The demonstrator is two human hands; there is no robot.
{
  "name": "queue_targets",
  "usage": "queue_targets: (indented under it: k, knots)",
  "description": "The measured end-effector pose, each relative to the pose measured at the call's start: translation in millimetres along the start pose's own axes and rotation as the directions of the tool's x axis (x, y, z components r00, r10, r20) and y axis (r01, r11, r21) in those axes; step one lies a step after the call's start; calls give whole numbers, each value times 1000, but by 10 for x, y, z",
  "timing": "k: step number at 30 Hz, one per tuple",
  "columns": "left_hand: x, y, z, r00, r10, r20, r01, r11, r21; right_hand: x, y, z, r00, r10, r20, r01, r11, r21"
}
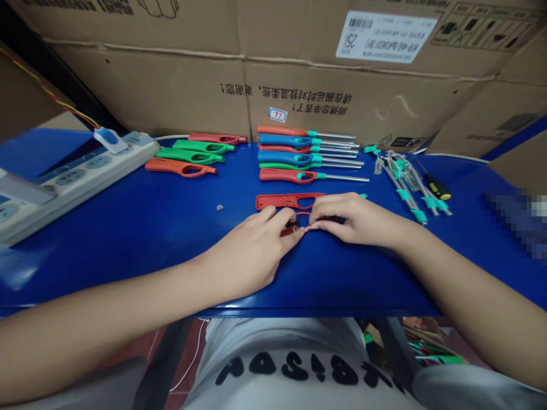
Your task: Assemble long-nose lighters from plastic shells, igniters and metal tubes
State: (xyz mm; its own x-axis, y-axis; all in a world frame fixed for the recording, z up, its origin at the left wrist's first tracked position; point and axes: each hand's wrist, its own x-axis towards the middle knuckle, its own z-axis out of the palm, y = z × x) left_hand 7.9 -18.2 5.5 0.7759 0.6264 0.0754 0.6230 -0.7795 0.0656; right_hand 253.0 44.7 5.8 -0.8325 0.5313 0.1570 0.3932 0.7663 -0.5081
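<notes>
Both my hands meet at the middle of the blue table over a red lighter casing half (pixel 291 230), mostly covered by my fingers. My left hand (pixel 260 245) grips its left part, with a small dark piece by the fingertips. With thumb and fingers pinched, my right hand (pixel 348 219) holds its right end; any smaller part there is hidden. Just behind my fingers lies another red casing half (pixel 273 201), its hollow inside facing up. A little pile of screws (pixel 219 208) rests to the left of it.
Assembled stick lighters (pixel 294 176) with metal tubes are stacked behind. Casings (pixel 183 167) lie at back left beside a power strip (pixel 85 176). Metal tubes with green parts (pixel 404 188) and a screwdriver (pixel 436 187) are at right. A cardboard box (pixel 179 85) walls the back.
</notes>
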Motion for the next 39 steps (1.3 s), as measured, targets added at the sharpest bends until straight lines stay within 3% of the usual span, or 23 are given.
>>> queue_targets:
  k: [15, 30, 39]
  knots:
    - [-24, 19, 23, 1000, -3, -15, 4, 999, 44, 18, -13, 28, 999, 28, -43, -29, 999, -32]
    - [-19, 34, 11, 1000, -26, -6, 26, 1000, 18, -3, 8, 2, 998, -5, -58, 10, 996, 84]
    - [-11, 55, 19, 999, -34, -3, 34, 999, 27, 14, 29, 27, 999, 23, -41, -23, 1000, 9]
